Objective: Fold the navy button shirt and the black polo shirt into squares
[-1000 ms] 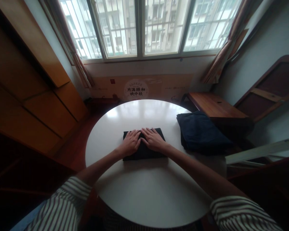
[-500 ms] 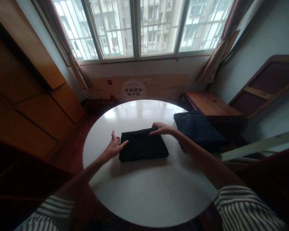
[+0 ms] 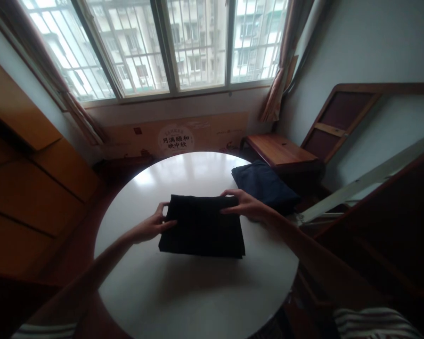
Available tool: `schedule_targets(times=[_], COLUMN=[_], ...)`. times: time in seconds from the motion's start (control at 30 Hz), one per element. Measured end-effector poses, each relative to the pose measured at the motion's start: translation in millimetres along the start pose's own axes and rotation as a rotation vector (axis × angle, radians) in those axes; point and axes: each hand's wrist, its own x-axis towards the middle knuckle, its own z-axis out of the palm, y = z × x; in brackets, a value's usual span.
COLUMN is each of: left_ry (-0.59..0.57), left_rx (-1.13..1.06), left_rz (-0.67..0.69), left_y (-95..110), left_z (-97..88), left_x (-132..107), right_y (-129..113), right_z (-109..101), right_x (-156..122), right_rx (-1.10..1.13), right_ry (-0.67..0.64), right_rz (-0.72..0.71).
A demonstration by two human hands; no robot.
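A folded black garment (image 3: 203, 226) is held just above the round white table (image 3: 183, 292), with its near edge casting a shadow. My left hand (image 3: 151, 225) grips its left edge, thumb on top and fingers under. My right hand (image 3: 245, 205) grips its far right corner, fingers curled over the cloth. A second folded dark blue garment (image 3: 263, 184) lies at the table's right edge, just beyond my right hand.
A wooden bench (image 3: 281, 150) stands behind the blue garment by the right wall. A framed wooden panel (image 3: 339, 122) leans against that wall. Wooden cabinets (image 3: 28, 183) line the left. A printed cardboard sheet (image 3: 176, 136) stands under the window.
My hands went from pressing flat on the black garment to its left and right edges, then gripped and lifted it. The view has turned to the right.
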Motion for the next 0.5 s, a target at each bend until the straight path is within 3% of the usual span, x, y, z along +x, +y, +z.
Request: schedule_targets(times=[0.1,0.23,0.37,0.5], left_ry=[0.033,0.012,0.012,0.027], left_rx=[0.051,0.239,0.434,0.489], left_rz=[0.155,0.402,0.599,0.683], left_y=[44,123,185,203], left_z=[-2.8,11.1,58.1,107.6], left_x=[50,145,217,246], right_y=[-10,-9,14,46], right_z=[-19,-45,-67,-85], right_x=[-37,-67,-77,-79], right_rx=[0.107,0.12,0.039,-0.005], right_ry=[0.28,0.658,0.939,1.047], right_rz=[0.037,0.002,-0.045,0.004])
